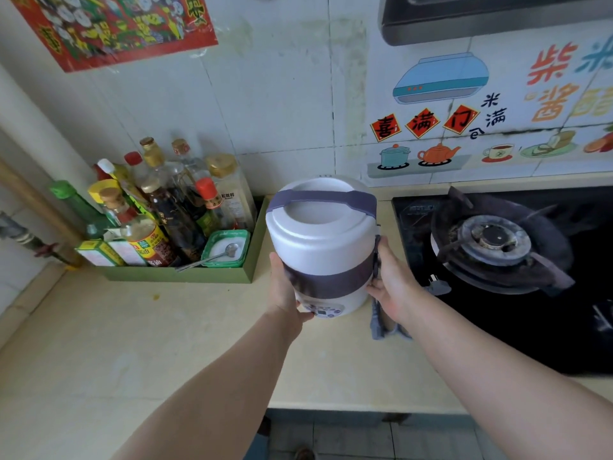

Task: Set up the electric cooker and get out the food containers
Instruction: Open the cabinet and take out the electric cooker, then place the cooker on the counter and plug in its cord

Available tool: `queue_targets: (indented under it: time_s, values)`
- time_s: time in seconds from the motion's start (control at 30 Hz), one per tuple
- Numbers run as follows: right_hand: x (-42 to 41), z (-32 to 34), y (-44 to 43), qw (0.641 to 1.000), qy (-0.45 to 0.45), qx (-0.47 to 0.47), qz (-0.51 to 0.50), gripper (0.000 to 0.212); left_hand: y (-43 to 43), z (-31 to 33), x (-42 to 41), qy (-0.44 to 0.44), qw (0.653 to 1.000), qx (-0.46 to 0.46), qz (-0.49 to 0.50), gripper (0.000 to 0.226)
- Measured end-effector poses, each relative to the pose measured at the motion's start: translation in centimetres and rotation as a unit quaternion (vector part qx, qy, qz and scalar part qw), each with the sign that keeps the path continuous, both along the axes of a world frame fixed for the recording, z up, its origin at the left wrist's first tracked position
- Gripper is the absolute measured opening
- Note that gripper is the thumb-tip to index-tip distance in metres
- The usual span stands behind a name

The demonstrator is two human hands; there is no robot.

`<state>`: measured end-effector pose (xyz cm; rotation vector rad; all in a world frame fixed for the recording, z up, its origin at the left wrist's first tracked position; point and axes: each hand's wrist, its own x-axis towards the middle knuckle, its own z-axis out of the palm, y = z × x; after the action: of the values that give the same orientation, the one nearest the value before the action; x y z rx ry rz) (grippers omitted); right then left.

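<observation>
The electric cooker [323, 247] is a white upright cylinder standing near the middle of the view. A grey-purple carry handle [321, 197] lies flat across its domed lid, a matching grey band [328, 280] wraps its waist, and a small control panel [323, 309] sits low on the front. Whether its base rests on the tabletop [132, 343] or hangs just above it cannot be told.

The left hand [285, 287] clasps the cooker at 9 o'clock, palm against the wall and thumb by the panel. The right hand [393, 283] clasps it at 3 o'clock, fingers curled round the band.

The tabletop is pale cream. At 9 o'clock from the cooker a green tray [185, 273] holds crowded sauce bottles [172, 200] and a green tub [225, 249] with a spoon in it. At 3 o'clock lies a black gas hob [497, 240], with a plug [438, 286] on its glass near the right hand. A grey cloth [378, 322] lies under that wrist.

Behind is a white tiled wall with a red poster [116, 24] at 11 o'clock, cartoon kitchen stickers [441, 78] at 2 o'clock and a steel hood [497, 18] at 1 o'clock.
</observation>
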<state>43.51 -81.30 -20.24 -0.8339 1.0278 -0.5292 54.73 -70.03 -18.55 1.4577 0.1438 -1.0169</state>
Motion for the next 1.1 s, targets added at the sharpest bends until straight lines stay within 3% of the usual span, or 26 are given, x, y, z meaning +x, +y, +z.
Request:
queue_targets:
  time_s: [0.17, 0.7, 0.97, 1.1]
  values:
    - [2.5, 0.5, -0.9, 1.0, -0.012, -0.014, 0.025, 0.053, -1.9, -0.3, 2.7, -0.018, 1.0, -0.001, 0.008, 0.069]
    - [4.4, -0.4, -1.9, 1.0, -0.009, 0.003, 0.006, 0.056, -3.3, -1.0, 4.4, -0.031, 0.999, -0.008, 0.019, 0.063]
    - [-0.4, -0.6, -0.7, 0.984, 0.135, -0.088, -0.078, 0.023, -2.7, -2.9, 1.5, -0.077, 0.991, 0.085, 0.074, 0.063]
    - [-4.7, -1.0, -0.3, 0.984, 0.124, -0.092, -0.094, 0.022, -2.8, -3.9, -2.3, -0.11, 0.987, 0.117, -0.022, 0.038]
